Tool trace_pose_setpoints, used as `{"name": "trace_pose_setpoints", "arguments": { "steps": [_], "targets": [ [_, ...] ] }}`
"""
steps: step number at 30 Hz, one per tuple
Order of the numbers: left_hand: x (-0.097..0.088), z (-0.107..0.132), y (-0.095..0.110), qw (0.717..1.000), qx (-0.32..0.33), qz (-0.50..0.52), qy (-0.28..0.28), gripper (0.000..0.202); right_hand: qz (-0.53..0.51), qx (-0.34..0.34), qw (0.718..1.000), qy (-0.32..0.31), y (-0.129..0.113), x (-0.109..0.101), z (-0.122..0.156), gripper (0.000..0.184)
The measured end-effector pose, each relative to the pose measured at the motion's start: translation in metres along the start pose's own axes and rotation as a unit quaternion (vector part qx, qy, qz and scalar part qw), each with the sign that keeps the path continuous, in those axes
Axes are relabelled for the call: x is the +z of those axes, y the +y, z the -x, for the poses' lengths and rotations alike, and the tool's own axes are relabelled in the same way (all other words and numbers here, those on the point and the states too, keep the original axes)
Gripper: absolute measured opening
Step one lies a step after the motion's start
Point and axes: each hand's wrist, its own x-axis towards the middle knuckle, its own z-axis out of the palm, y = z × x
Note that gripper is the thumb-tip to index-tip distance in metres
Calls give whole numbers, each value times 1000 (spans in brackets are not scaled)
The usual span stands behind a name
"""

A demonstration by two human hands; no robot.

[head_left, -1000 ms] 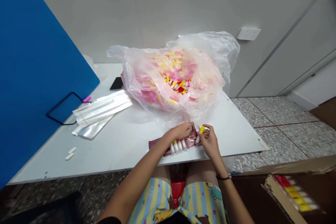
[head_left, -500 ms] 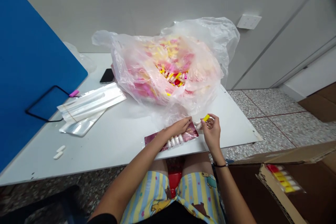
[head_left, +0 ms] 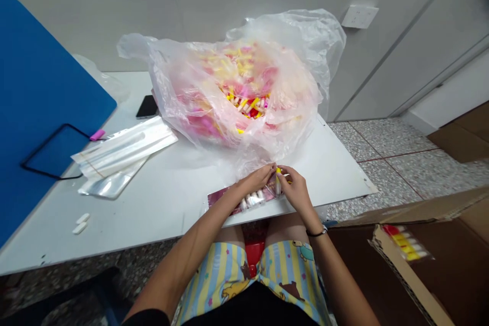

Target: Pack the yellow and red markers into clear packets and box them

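Yellow-capped tube (head_left: 278,186) is sitting btw R hand's (head_left: 297,194) pinching fingertips, L hand (head_left: 255,179) pressing maroon card (head_left: 225,196) w/ white tubes (head_left: 252,199); loose pinch risks dropping it, card nearing table edge (head_left: 179,237).

Your right hand (head_left: 297,196) has moved inward since the earlier frames: the yellow-capped tube (head_left: 278,184) now stands upright over the packet (head_left: 225,197), against your left hand (head_left: 256,180).
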Motion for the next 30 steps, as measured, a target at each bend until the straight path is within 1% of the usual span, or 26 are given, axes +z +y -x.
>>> {"name": "trace_pose_setpoints", "arguments": {
  "steps": [4,7,10,13,16,20,24,27,30],
  "targets": [
    [-3,0,6,1000,14,-19,-7,21,112,-17,994,3,-7,0,-3,33],
    [-4,0,8,999,16,-29,-9,20,169,-28,985,-28,-11,0,-5,28],
    [-4,1,9,999,15,-36,-10,17,193,-33,979,-56,-12,0,-4,28],
    [-4,1,9,999,9,-44,-7,18,181,-39,981,-54,-10,2,-3,27],
    [-3,0,7,999,4,-50,-7,19,150,-25,988,-39,-6,5,-4,26],
    [-2,-1,4,998,-17,-61,-2,24,67,-3,997,-30,1,9,-7,26],
    [-1,0,2,994,-51,-92,31,33,-3,-4,1000,-3,8,13,-6,25],
    [-1,-1,2,987,-81,-133,50,37,-6,-14,1000,13,9,16,-1,28],
    [0,-2,1,983,-90,-146,59,37,20,-14,999,24,4,18,1,29]
  ]
}}
